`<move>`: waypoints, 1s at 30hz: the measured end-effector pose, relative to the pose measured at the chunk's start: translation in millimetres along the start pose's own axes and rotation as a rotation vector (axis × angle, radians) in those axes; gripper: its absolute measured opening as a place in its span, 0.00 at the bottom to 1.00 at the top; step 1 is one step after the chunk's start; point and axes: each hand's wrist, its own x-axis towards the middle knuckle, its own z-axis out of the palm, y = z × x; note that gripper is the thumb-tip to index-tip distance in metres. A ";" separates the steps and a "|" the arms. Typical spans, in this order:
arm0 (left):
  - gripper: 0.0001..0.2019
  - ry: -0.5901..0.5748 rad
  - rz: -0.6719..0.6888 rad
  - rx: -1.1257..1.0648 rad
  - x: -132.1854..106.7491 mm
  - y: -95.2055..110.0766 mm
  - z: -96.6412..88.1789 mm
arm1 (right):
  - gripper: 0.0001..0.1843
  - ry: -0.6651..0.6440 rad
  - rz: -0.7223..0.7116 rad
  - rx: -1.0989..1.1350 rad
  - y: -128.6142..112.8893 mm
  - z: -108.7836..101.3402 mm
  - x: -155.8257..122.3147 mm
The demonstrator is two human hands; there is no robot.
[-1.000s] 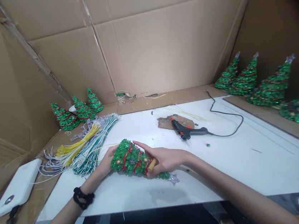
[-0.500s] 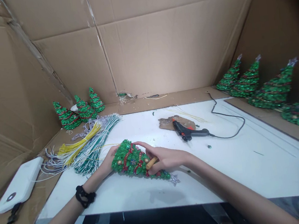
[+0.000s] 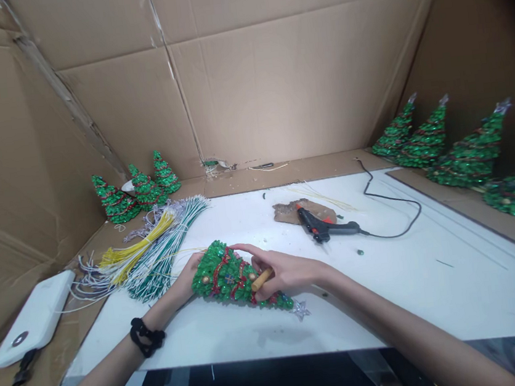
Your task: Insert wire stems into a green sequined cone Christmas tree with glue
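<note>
A small green sequined Christmas tree with red garland and a silver star at its tip lies on its side just above the white tabletop. My left hand cups its wide base from the left. My right hand wraps over the narrow half, and a short wooden stick shows between its thumb and fingers. The index finger stretches along the tree's upper side.
A black glue gun with its cord lies behind on a brown scrap. Bundles of yellow, green and white wires fan out at left beside a white box. Finished trees stand at back left and along the right. Cardboard walls surround the table.
Both hands and the tree have hardly moved; the view has shifted slightly, and the right fingers have settled a little closer over the tree.
</note>
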 end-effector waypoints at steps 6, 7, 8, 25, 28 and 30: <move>0.15 -0.020 0.020 0.007 1.0 -2.2 -1.0 | 0.51 -0.061 -0.008 -0.060 -0.6 -3.0 0.6; 0.15 -0.022 0.026 0.003 1.0 -2.3 -1.0 | 0.51 -0.070 -0.009 -0.067 -0.4 -3.3 1.0; 0.15 -0.024 0.028 -0.001 0.8 -2.3 -0.8 | 0.52 -0.076 -0.010 -0.066 0.0 -3.5 1.4; 0.13 -0.005 0.038 0.068 0.8 -1.0 -1.1 | 0.48 0.045 -0.057 0.004 6.1 2.6 -0.3; 0.14 -0.006 0.013 0.065 0.4 1.2 -0.7 | 0.48 0.058 -0.082 -0.058 7.0 1.5 -1.0; 0.14 0.007 0.009 0.068 0.2 0.7 -1.1 | 0.45 0.054 -0.095 -0.102 7.1 -0.2 -2.3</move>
